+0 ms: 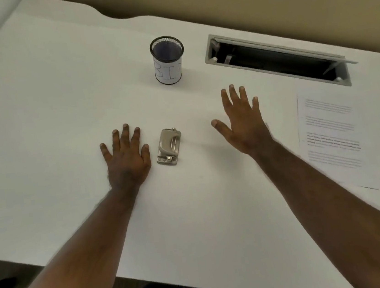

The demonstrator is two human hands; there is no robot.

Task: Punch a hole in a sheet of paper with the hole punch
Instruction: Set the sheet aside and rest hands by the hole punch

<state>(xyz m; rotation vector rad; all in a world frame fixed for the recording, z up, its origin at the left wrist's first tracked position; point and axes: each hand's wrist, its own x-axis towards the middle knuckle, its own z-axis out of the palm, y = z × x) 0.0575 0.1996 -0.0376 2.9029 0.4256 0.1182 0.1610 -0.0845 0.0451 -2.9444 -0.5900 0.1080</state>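
Observation:
A small grey metal hole punch (169,147) lies on the white desk (37,114) between my hands. My left hand (126,158) rests flat on the desk just left of the punch, fingers spread, holding nothing. My right hand (241,123) hovers palm down to the right of the punch, fingers apart and empty. A printed sheet of paper (331,131) lies flat near the desk's right edge, well to the right of my right hand.
A black mesh cup (167,59) with a white paper label stands behind the punch. An open cable slot (276,59) is cut into the desk at the back right. The desk's front edge runs close to my body.

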